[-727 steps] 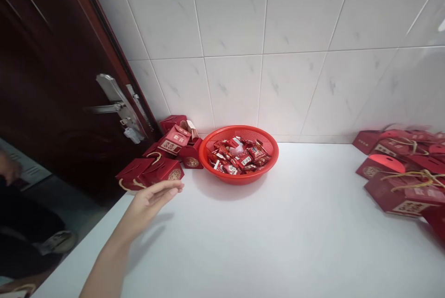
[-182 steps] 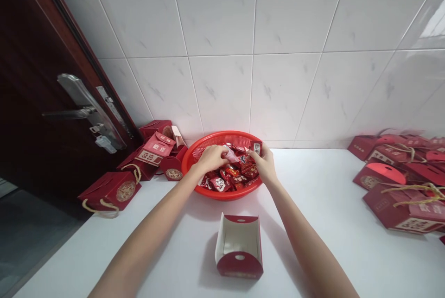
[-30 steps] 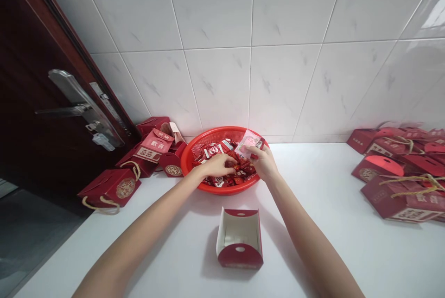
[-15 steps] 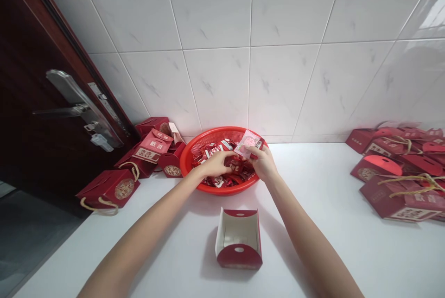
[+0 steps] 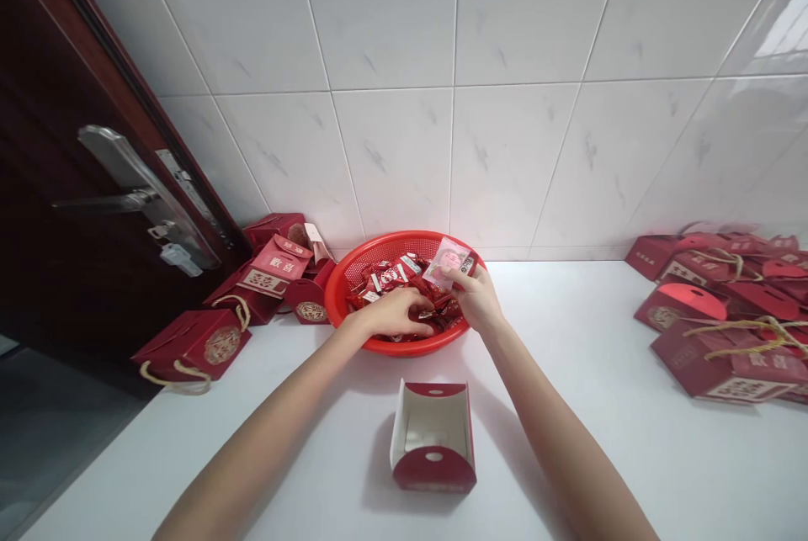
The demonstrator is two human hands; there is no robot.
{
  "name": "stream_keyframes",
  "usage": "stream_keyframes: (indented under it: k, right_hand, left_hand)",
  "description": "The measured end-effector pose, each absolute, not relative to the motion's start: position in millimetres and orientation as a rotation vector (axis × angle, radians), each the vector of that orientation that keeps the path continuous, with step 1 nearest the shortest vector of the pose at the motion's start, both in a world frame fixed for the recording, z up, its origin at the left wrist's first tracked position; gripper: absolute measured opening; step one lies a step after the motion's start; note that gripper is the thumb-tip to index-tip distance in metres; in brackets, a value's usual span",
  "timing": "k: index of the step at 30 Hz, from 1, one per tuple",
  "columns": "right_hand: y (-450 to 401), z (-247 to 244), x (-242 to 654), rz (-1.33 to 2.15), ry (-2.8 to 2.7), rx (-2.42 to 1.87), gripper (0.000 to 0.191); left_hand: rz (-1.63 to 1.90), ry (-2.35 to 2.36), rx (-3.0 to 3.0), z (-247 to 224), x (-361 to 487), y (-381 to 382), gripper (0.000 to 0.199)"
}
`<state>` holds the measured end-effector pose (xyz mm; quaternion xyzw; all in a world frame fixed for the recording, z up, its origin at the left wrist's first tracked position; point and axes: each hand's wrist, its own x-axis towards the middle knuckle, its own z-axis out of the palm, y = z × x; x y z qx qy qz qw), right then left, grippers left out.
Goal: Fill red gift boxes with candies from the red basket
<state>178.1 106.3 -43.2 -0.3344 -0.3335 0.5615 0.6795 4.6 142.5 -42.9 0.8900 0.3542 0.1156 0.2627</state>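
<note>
A red plastic basket (image 5: 404,350) against the wall holds many red wrapped candies (image 5: 395,273). My left hand (image 5: 399,314) reaches into the basket over its near left side. Its thumb and fingers are apart among the candies, with the tips partly hidden. At the basket's right side, my right hand (image 5: 478,299) is closed on a pink packet (image 5: 447,262); a dark red wrapper shows behind it. In front of the basket, an open red paper box (image 5: 434,469) with a white inside stands on the white table (image 5: 543,339).
Several red gift boxes (image 5: 195,343) with rope handles are heaped at the left, near a dark wooden door (image 5: 56,61). More red boxes (image 5: 725,356) are piled at the right. A tiled wall (image 5: 391,154) rises behind the table.
My left hand has moved slightly right and lower among the candies, its fingers spreading. My right hand stays at the basket's right side with the pink packet.
</note>
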Motion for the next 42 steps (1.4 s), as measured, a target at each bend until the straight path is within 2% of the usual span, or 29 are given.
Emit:
stream_keyframes:
  k: [3, 6, 8, 13, 16, 19, 26, 32, 39, 42]
  right_hand:
    - [105.3, -43.1, 176.8, 1.238, -0.773, -0.749, 0.032]
    - [104.8, -42.6, 176.5, 1.237, -0.783, -0.743, 0.035]
    - [105.0, -42.3, 177.0, 1.25, -0.777, -0.745, 0.035]
    - [106.3, -42.5, 179.3, 1.25, -0.709, -0.765, 0.032]
    - [106.8, -43.7, 179.9, 1.245, -0.721, -0.776, 0.031]
    - [107.5, -45.9, 179.3, 1.251, -0.774, -0.793, 0.032]
    - [106.6, -46.2, 177.1, 1.302, -0.897, -0.858, 0.031]
    - [103.7, -43.1, 176.5, 1.384, -0.979, -0.799, 0.036]
    - [101.0, -44.1, 176.9, 1.398, -1.09, -0.725, 0.031]
    - [98.9, -42.4, 176.9, 1.392, -1.126, -0.72, 0.031]
  left_hand:
    - [0.18, 1.004, 2.494, -45.7, 6.4, 141.8, 0.037]
    - [0.241, 0.973, 2.523, -47.4, 4.4, 145.5, 0.028]
    - [0.394, 1.0, 2.5, -47.3, 2.2, 148.1, 0.029]
    - [1.026, 1.144, 2.16, -44.8, -2.1, 152.3, 0.039]
    - [1.318, 1.002, 2.011, -42.5, -3.5, 151.9, 0.038]
    - [1.459, 0.886, 1.98, -40.1, -4.1, 148.7, 0.033]
    - [1.446, 0.822, 1.994, -38.8, -1.4, 143.7, 0.029]
    - [1.348, 0.879, 1.924, -44.2, -0.3, 147.7, 0.054]
    - [1.205, 0.983, 1.972, -46.0, 0.5, 147.4, 0.048]
    - [1.167, 1.055, 2.041, -44.7, -0.5, 146.0, 0.055]
